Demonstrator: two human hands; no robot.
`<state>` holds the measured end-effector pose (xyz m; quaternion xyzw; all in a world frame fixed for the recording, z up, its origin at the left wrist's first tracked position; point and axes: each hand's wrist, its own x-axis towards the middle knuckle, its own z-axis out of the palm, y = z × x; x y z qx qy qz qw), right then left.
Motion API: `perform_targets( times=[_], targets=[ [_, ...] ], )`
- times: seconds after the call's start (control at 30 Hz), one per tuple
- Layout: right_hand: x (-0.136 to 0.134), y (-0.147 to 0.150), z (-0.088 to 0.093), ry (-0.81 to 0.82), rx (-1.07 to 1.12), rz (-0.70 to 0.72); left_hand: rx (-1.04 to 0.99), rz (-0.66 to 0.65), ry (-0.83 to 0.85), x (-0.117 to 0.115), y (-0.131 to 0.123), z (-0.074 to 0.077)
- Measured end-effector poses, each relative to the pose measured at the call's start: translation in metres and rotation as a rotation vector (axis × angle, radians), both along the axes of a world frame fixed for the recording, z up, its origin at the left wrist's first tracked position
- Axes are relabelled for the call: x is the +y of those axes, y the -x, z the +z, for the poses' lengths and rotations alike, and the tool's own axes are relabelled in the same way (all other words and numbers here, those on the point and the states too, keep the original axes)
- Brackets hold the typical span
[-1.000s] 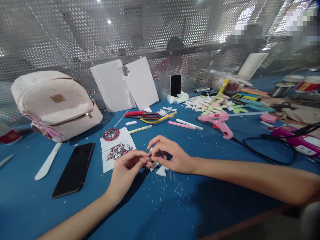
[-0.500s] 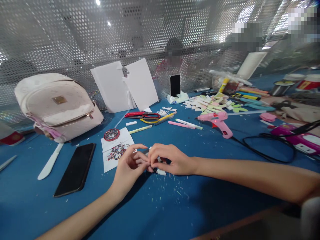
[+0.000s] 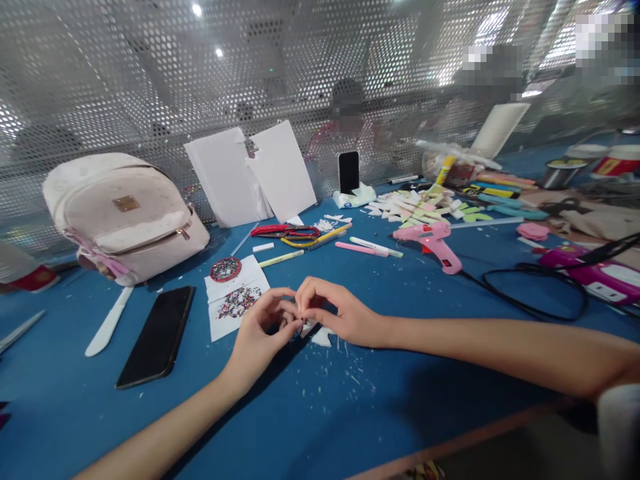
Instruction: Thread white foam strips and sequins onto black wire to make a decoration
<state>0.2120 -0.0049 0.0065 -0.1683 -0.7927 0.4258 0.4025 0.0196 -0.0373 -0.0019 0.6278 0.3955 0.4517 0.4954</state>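
At the middle of the blue table (image 3: pixel 350 413), my left hand (image 3: pixel 265 327) and my right hand (image 3: pixel 337 312) meet at the fingertips. Both are closed in a pinch. Whatever lies between them is small and mostly hidden by the fingers; a dark speck shows at the tips. Just under my right hand are torn white scraps (image 3: pixel 323 337). Left of my hands, a white paper sheet (image 3: pixel 217 327) carries a pile of multicoloured glittery bits (image 3: pixel 239 302) and a round red-rimmed dish (image 3: pixel 225 269) of similar bits.
Left stand a pale pink backpack (image 3: pixel 125 220), a black phone (image 3: pixel 156 337) and a white plastic knife (image 3: pixel 107 327). Behind my hands lie red-handled scissors (image 3: pixel 285 231) and markers (image 3: pixel 363 249). To the right are a pink glue gun (image 3: pixel 430 243), its black cable and a pile of foam-like pieces (image 3: pixel 415 203).
My fingertips have shifted slightly and the right hand is raised a little, showing more of the white scraps beneath. The whole view has moved slightly.
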Motion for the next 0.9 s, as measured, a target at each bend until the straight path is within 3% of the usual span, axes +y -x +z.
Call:
perform_targets(
  times=[0.4,0.9],
  targets=[
    [0.0015,0.0011,-0.0004,0.142,0.056,-0.003,0.251,0.096,-0.084,-0.0031,0.0030,0.0030],
    [0.0058,0.0006,-0.0039,0.158,0.044,-0.013,0.260,0.082,-0.032,0.0021,0.0061,0.0008]
  ],
)
